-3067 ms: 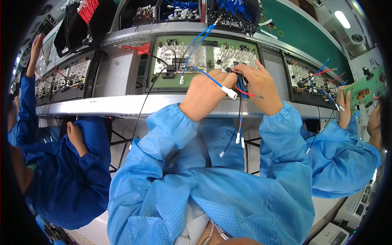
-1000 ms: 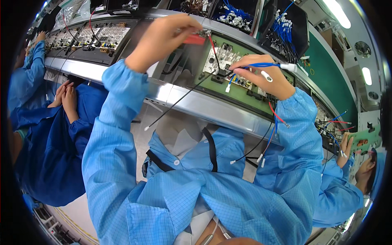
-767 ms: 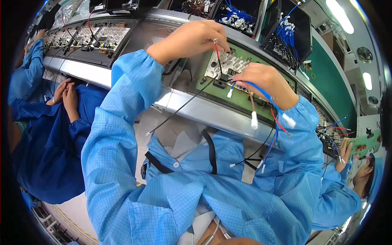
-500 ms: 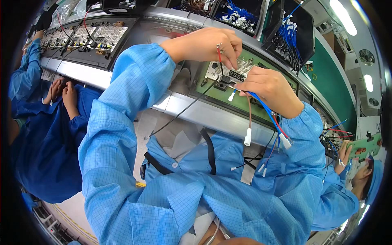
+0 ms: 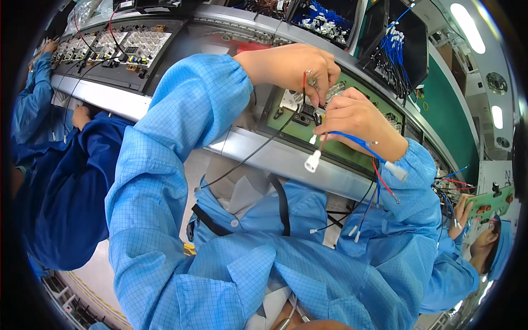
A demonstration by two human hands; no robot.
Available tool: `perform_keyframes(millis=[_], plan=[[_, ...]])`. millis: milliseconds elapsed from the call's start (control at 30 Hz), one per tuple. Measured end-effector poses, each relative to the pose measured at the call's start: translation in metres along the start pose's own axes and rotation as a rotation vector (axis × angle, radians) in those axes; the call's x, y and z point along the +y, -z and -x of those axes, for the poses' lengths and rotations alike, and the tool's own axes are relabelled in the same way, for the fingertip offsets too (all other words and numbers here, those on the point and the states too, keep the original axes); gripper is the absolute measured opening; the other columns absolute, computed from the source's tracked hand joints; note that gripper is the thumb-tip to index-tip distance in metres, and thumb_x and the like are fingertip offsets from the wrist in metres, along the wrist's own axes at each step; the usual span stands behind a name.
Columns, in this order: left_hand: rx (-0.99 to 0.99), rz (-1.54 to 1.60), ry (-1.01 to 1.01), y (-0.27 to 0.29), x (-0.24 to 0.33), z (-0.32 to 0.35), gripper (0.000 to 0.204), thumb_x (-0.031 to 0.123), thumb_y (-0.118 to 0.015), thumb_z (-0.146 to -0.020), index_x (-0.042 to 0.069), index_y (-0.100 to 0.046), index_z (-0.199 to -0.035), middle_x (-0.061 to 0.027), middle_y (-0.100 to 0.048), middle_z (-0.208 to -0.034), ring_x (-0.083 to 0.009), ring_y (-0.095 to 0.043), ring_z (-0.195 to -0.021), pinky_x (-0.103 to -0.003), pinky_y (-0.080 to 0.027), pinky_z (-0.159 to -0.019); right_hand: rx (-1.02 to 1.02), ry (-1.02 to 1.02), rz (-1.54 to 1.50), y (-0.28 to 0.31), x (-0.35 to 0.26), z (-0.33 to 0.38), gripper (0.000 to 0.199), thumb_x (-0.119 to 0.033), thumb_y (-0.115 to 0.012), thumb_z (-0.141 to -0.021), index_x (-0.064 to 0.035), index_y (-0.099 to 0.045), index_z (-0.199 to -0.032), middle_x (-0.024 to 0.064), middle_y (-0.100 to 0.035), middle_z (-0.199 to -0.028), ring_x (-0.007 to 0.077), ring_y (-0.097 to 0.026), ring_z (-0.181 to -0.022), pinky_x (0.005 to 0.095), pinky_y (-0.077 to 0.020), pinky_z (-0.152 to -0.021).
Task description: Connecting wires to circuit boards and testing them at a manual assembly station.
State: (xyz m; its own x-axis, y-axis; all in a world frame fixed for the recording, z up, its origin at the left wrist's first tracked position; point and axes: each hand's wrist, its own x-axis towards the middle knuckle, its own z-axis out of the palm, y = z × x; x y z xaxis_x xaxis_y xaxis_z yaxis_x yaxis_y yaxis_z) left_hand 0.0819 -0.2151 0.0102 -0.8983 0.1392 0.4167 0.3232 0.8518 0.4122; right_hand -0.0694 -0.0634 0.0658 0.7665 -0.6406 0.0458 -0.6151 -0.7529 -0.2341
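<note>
My left hand pinches the end of a red wire over the green circuit board in its tray on the assembly line. My right hand sits just to the right, fingers closed around a bundle of blue and red wires with white connectors dangling from it. Both hands meet above a black component on the board. A black wire hangs down from the board toward my lap. Both arms wear light blue sleeves.
Another board tray lies to the left on the line. A person in dark blue sits on my left. On my right a person in light blue holds a green board. Bins of blue wires hang above.
My left hand came down from the red wires above to the board with a red wire. My right hand drew in beside it, and the blue wire bundle now hangs below.
</note>
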Motion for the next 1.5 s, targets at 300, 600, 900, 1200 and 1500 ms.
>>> perform_keyframes(millis=[300, 600, 900, 1200, 1500], plan=[[-0.021, 0.045, -0.015, -0.003, -0.006, 0.003, 0.009, 0.016, -0.077, -0.068, 0.011, -0.074, -0.074, 0.0020, -0.062, -0.082, -0.0193, -0.059, -0.090, -0.035, -0.048, -0.071, -0.057, -0.075, -0.106, -0.010, 0.009, -0.002, 0.013, -0.028, -0.071, -0.079, -0.0157, -0.071, -0.084, -0.0021, -0.062, -0.077, 0.0171, -0.054, -0.082, 0.0333, -0.0341, -0.074], [-0.035, 0.007, -0.008, -0.009, -0.015, 0.008, 0.012, 0.017, -0.077, -0.066, 0.012, -0.074, -0.076, 0.0005, -0.061, -0.081, -0.0204, -0.059, -0.089, -0.036, -0.048, -0.070, -0.084, -0.058, -0.073, -0.028, 0.014, -0.006, 0.016, -0.033, -0.068, -0.081, -0.0178, -0.069, -0.081, -0.0068, -0.065, -0.077, 0.0146, -0.054, -0.087, 0.0335, -0.0344, -0.072], [0.041, 0.100, -0.002, -0.018, -0.009, 0.007, 0.011, 0.017, -0.079, -0.061, 0.012, -0.072, -0.068, 0.0019, -0.059, -0.082, -0.0205, -0.055, -0.085, -0.035, -0.046, -0.070, -0.122, -0.054, -0.078, -0.015, 0.007, -0.004, 0.016, -0.033, -0.069, -0.081, -0.0171, -0.070, -0.084, -0.0046, -0.065, -0.077, 0.0157, -0.054, -0.085, 0.0331, -0.0346, -0.073], [0.060, 0.059, -0.005, -0.013, 0.002, 0.003, 0.012, 0.016, -0.074, -0.072, 0.011, -0.074, -0.082, -0.0012, -0.063, -0.089, -0.0214, -0.058, -0.093, -0.036, -0.048, -0.078, -0.087, -0.036, -0.065, 0.006, 0.005, 0.001, 0.025, -0.018, -0.075, -0.072, -0.0147, -0.071, -0.096, 0.0001, -0.056, -0.074, 0.0204, -0.054, -0.079, 0.0340, -0.0387, -0.074], [0.137, -0.055, 0.092, 0.011, 0.017, 0.032, 0.017, 0.005, -0.067, -0.077, 0.008, -0.071, -0.094, -0.0054, -0.062, -0.093, -0.0259, -0.058, -0.095, -0.037, -0.048, -0.081, 0.045, -0.143, -0.008, 0.014, 0.015, 0.020, 0.031, -0.002, -0.066, -0.075, -0.0103, -0.066, -0.105, 0.0070, -0.066, -0.107, 0.0272, -0.061, -0.102, 0.0400, -0.0476, -0.088]])
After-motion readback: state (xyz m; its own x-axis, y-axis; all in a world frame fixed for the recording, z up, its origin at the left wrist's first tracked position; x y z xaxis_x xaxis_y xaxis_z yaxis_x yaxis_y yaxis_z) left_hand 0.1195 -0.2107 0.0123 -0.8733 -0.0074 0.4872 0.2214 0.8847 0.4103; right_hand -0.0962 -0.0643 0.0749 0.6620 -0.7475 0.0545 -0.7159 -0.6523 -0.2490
